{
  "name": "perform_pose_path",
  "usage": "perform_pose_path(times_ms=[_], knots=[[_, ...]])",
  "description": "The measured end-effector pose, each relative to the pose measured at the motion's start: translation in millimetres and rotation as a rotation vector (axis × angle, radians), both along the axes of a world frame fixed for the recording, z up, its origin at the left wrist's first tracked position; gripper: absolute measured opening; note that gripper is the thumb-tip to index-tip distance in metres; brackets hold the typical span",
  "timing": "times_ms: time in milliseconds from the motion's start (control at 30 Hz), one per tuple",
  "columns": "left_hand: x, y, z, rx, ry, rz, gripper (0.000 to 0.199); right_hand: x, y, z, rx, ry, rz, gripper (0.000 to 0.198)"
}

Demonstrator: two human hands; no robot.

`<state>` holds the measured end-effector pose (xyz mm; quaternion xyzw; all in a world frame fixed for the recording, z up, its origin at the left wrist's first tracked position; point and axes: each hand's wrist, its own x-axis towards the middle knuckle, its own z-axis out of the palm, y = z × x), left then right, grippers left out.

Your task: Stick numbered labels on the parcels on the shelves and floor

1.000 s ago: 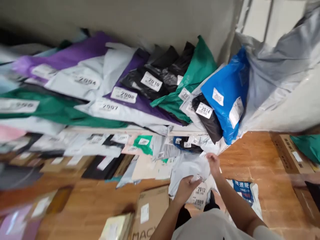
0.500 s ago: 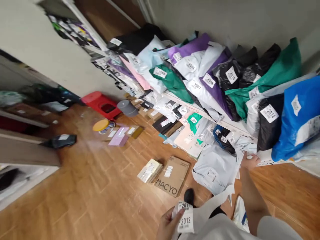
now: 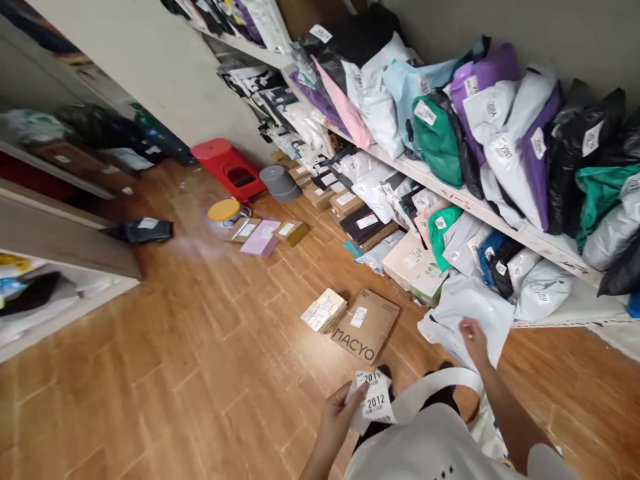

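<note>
My left hand (image 3: 343, 410) is closed on a strip of printed labels (image 3: 376, 400), with 2011 and 2012 readable. White backing tape (image 3: 440, 381) loops from it across my body towards my right forearm. My right hand (image 3: 473, 339) is in front of a large white mailer bag (image 3: 463, 307) by the lower shelf. Its fingers are curled in; what they hold, if anything, I cannot make out. A flat cardboard parcel (image 3: 365, 327) marked MACYO lies on the floor beside a stack of cream packets (image 3: 324, 310).
Numbered mailer bags, such as a green one (image 3: 437, 143), crowd the shelf (image 3: 450, 193) on the right. More parcels sit beneath it. A red stool (image 3: 230, 167), a grey bin (image 3: 280, 183) and a purple packet (image 3: 261, 238) are on the wooden floor.
My right hand has moved from the shelf edge back towards me and left, over the white mailer bag. The view has turned right-to-left scenery shifts; my left hand still grips the labels.
</note>
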<state>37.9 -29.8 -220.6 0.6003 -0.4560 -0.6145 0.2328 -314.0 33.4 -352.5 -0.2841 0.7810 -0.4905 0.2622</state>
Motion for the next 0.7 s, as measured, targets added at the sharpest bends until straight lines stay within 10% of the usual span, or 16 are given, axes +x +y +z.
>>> perform_pose_path(times_ms=[200, 433, 700], knots=[[40, -56, 24.1, -0.106, 0.016, -0.175, 0.064, 194, -38, 60, -0.161, -0.640, 0.812, 0.071], [43, -94, 20.8, -0.090, 0.051, -0.433, 0.061, 216, -109, 76, -0.086, -0.681, 0.711, 0.057], [93, -148, 14.9, 0.057, 0.051, -0.207, 0.069, 278, -170, 73, -0.065, -0.753, 0.517, 0.053]])
